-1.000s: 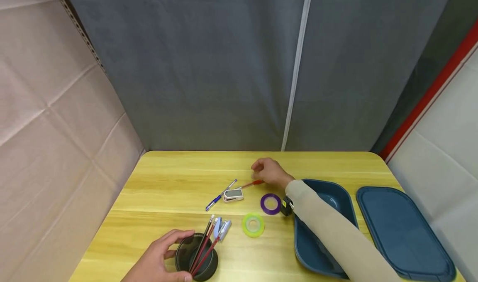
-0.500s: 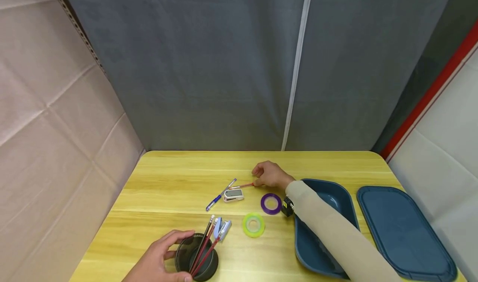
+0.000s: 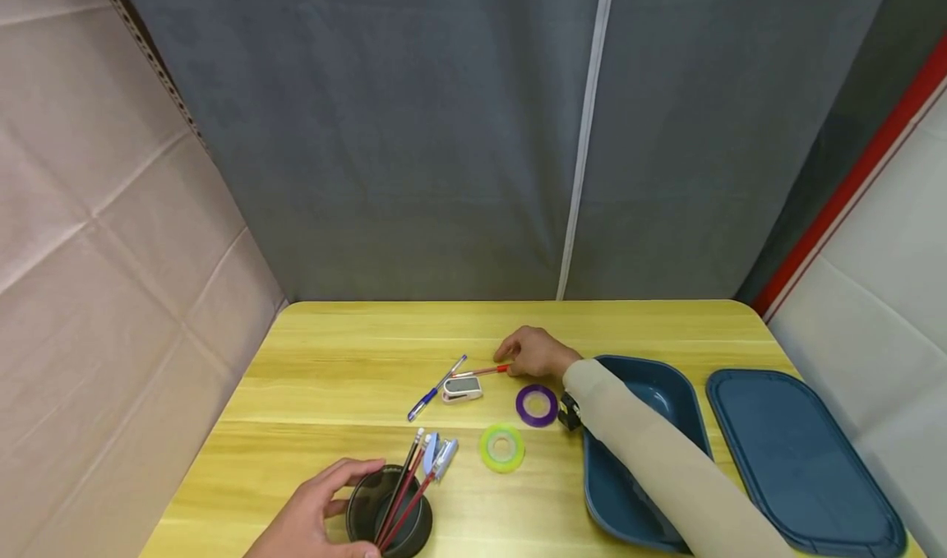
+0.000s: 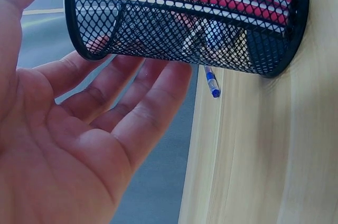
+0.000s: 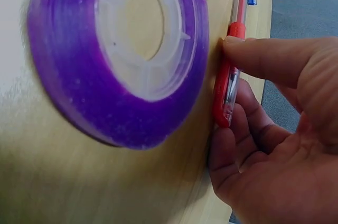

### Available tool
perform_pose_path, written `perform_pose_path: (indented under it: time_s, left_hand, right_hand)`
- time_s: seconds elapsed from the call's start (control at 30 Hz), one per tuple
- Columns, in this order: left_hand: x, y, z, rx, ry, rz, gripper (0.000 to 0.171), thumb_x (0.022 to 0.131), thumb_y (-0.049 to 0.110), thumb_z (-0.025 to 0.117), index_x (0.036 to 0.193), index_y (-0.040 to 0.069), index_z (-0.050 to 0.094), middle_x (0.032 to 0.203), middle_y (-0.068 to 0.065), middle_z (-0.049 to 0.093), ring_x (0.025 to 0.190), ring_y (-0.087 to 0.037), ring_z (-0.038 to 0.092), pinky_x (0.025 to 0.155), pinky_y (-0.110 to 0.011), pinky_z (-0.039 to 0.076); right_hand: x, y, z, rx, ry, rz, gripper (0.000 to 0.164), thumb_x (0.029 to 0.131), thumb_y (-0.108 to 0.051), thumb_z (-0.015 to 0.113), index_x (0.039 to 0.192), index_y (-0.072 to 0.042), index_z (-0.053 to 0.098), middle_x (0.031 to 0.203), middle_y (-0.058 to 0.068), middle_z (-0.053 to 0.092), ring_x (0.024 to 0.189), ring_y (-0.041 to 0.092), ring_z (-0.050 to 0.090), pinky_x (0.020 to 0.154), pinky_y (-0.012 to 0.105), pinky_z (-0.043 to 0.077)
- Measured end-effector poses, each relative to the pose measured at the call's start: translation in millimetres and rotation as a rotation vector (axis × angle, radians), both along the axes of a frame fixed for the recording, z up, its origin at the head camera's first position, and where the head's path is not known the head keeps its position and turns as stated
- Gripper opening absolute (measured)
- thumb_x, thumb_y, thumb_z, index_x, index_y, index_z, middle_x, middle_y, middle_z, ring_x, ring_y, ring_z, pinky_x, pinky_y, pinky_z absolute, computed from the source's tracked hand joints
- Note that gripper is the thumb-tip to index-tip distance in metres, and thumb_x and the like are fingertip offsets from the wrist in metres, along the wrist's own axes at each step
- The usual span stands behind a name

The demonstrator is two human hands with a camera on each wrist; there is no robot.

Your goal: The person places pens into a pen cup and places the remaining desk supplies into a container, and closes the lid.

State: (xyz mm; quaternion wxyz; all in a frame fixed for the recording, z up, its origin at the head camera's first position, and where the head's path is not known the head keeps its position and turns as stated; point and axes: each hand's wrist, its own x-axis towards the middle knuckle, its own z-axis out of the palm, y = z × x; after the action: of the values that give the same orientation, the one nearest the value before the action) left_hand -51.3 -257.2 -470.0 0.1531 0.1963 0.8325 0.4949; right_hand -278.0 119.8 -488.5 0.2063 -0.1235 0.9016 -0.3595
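My left hand (image 3: 314, 513) holds a black mesh pencil cup (image 4: 158, 34) by its side, thumb and fingers around it near the rim. Several pencils (image 3: 403, 496) lean inside the cup, red and black ones among them. Across the table, my right hand (image 3: 536, 352) pinches a red pen (image 5: 227, 86) between thumb and fingers, the pen lying low over the wood. Close to that hand lies a roll of purple tape (image 5: 68, 49). The pen's far end reaches toward a blue pen (image 3: 436, 389) and a white-and-grey stapler (image 3: 462, 389).
A roll of yellow-green tape (image 3: 502, 448) lies mid-table. Beyond the cup is a light-blue stapler-like item (image 3: 444, 457). Under the right forearm stands a dark blue tray (image 3: 602, 492), with its matching lid (image 3: 806, 459) to the right. A grey curtain (image 3: 414, 131) hangs behind the table.
My right hand has come down slightly, its fingers closing onto the red pen, which has shifted a little. The left hand and the pencil cup have stayed in place.
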Motion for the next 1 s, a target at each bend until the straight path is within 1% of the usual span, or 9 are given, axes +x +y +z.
perform_pose_path:
  time_s: [0.13, 0.23, 0.37, 0.43, 0.57, 0.7, 0.8, 1.0]
  left_hand:
    - [0.3, -0.4, -0.5, 0.010, 0.024, -0.009, 0.074, 0.087, 0.013, 0.087, 0.152, 0.021, 0.054, 0.148, -0.006, 0.060, 0.129, -0.006, 0.057, 0.085, -0.031, 0.059]
    - [0.5, -1.1, -0.5, 0.015, 0.027, -0.010, 0.074, 0.087, 0.013, 0.088, 0.152, 0.021, 0.054, 0.147, -0.006, 0.061, 0.129, -0.006, 0.057, 0.085, -0.030, 0.059]
    - [0.4, -1.5, 0.2, 0.010, 0.017, -0.004, 0.074, 0.087, 0.012, 0.088, 0.152, 0.021, 0.054, 0.148, -0.005, 0.060, 0.129, -0.005, 0.057, 0.086, -0.030, 0.059]
    - [0.4, -1.5, 0.6, 0.003, 0.011, 0.000, 0.074, 0.087, 0.013, 0.087, 0.152, 0.020, 0.054, 0.148, -0.005, 0.060, 0.129, -0.004, 0.056, 0.086, -0.030, 0.059]
    - [0.2, -1.6, 1.4, -0.006, -0.008, 0.009, 0.073, 0.088, 0.013, 0.087, 0.153, 0.020, 0.054, 0.149, -0.005, 0.060, 0.129, -0.004, 0.056, 0.086, -0.030, 0.059]
    - [-0.6, -2.3, 1.3, -0.006, -0.012, 0.011, 0.073, 0.088, 0.014, 0.086, 0.153, 0.018, 0.053, 0.149, -0.007, 0.059, 0.129, -0.005, 0.057, 0.086, -0.031, 0.059]
    - [-1.2, -2.9, 0.4, -0.002, -0.005, 0.009, 0.073, 0.088, 0.014, 0.086, 0.153, 0.017, 0.053, 0.148, -0.007, 0.060, 0.128, -0.005, 0.057, 0.086, -0.030, 0.059]
    - [-1.3, -3.9, -1.9, 0.012, 0.009, 0.003, 0.073, 0.087, 0.013, 0.087, 0.153, 0.017, 0.054, 0.148, -0.009, 0.060, 0.128, -0.005, 0.058, 0.086, -0.030, 0.059]
  right_hand:
    - [-0.8, 0.4, -0.6, 0.015, 0.010, 0.024, 0.025, 0.090, -0.003, 0.078, 0.109, -0.019, 0.084, 0.098, 0.002, 0.070, 0.086, 0.022, 0.057, 0.073, 0.030, 0.048]
    - [-0.7, 0.3, -0.4, 0.027, 0.029, 0.040, 0.023, 0.091, -0.002, 0.078, 0.107, -0.018, 0.084, 0.097, -0.001, 0.072, 0.085, 0.021, 0.058, 0.075, 0.030, 0.049]
    - [-0.4, 0.8, 1.1, 0.035, 0.041, 0.064, 0.021, 0.092, -0.001, 0.076, 0.104, -0.016, 0.082, 0.088, 0.000, 0.070, 0.081, 0.021, 0.057, 0.073, 0.029, 0.048]
    - [-0.7, 1.5, 1.7, 0.037, 0.042, 0.077, 0.020, 0.092, 0.000, 0.074, 0.103, -0.015, 0.081, 0.087, 0.001, 0.069, 0.080, 0.021, 0.057, 0.072, 0.029, 0.048]
    - [-1.5, 2.9, 2.9, 0.041, 0.037, 0.101, 0.019, 0.094, 0.000, 0.072, 0.102, -0.015, 0.080, 0.088, 0.001, 0.069, 0.082, 0.020, 0.057, 0.075, 0.030, 0.049]
    - [-2.3, 3.1, 4.0, 0.020, 0.019, 0.103, 0.020, 0.095, 0.000, 0.070, 0.102, -0.017, 0.078, 0.091, 0.002, 0.068, 0.084, 0.022, 0.059, 0.077, 0.032, 0.051]
    - [-2.9, 3.0, 4.3, -0.002, 0.007, 0.093, 0.020, 0.095, 0.000, 0.069, 0.101, -0.018, 0.076, 0.092, 0.004, 0.068, 0.085, 0.023, 0.060, 0.077, 0.033, 0.053]
    - [-2.6, 2.3, 4.2, -0.023, 0.018, 0.107, 0.019, 0.096, -0.001, 0.071, 0.101, -0.018, 0.076, 0.092, 0.003, 0.068, 0.086, 0.023, 0.060, 0.079, 0.033, 0.053]
